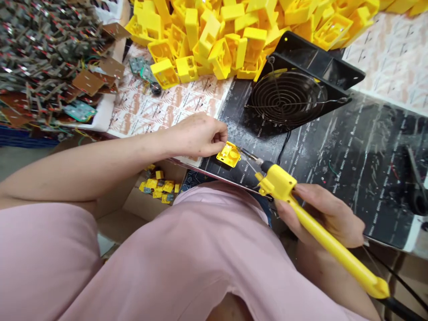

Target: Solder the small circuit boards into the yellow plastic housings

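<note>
My right hand (329,214) is wrapped round the yellow body of a soldering iron (321,229), its metal shaft pointing up and left. The iron's tip is at the right edge of a small open yellow plastic casing (229,155), near the table's front edge. The casing shows a round patch of small holes inside. My left hand (207,136) is closed, thumb and fingers pinched together at the casing's upper left edge. Whatever lies between those fingertips is too small or hidden to tell. A thin solder wire runs by the iron's tip.
A black fan (290,84) with a wire guard stands behind the casing. Yellow housings (207,40) are heaped at the back. Circuit boards (50,58) fill a white container at left. A box below holds yellow pieces (158,185). Black scissors (416,187) lie at right.
</note>
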Tool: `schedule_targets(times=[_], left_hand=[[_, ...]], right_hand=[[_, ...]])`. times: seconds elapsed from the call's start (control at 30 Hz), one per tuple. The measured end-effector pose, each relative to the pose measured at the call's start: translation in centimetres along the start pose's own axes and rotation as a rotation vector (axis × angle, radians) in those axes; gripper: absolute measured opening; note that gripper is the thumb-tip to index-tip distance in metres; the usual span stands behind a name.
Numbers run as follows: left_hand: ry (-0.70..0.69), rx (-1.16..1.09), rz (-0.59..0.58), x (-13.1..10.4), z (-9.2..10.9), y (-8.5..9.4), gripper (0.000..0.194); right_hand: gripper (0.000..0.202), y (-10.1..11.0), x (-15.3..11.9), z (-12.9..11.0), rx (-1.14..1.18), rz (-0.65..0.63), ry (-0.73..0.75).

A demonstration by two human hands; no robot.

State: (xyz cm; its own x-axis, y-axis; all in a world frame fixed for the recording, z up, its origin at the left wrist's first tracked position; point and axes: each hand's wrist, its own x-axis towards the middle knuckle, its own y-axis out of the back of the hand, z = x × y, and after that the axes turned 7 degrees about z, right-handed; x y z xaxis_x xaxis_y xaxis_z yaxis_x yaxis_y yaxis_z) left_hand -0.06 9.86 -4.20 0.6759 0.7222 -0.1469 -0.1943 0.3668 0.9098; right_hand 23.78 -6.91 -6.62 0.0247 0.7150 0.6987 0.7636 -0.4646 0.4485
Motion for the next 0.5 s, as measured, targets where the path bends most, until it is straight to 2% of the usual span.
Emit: schedule_targets(times=[0.13, 0.37, 0.5], left_hand=[[0.044, 0.082, -0.048, 0.0, 0.5, 0.2, 0.024], [-0.054, 0.272, -0.031, 0.1, 0.9, 0.4, 0.030], [-0.097, 0.330, -0.002, 0.0, 0.8, 0.3, 0.030]], right_hand=[[0.027, -0.4, 0.9, -0.4, -0.015, -0.113, 0.102], [0.029, -0.4, 1.9, -0.8, -0.160, -0.225, 0.201], [0.024, 0.2, 2.6, -1.2, -0.116, -0.245, 0.170]])
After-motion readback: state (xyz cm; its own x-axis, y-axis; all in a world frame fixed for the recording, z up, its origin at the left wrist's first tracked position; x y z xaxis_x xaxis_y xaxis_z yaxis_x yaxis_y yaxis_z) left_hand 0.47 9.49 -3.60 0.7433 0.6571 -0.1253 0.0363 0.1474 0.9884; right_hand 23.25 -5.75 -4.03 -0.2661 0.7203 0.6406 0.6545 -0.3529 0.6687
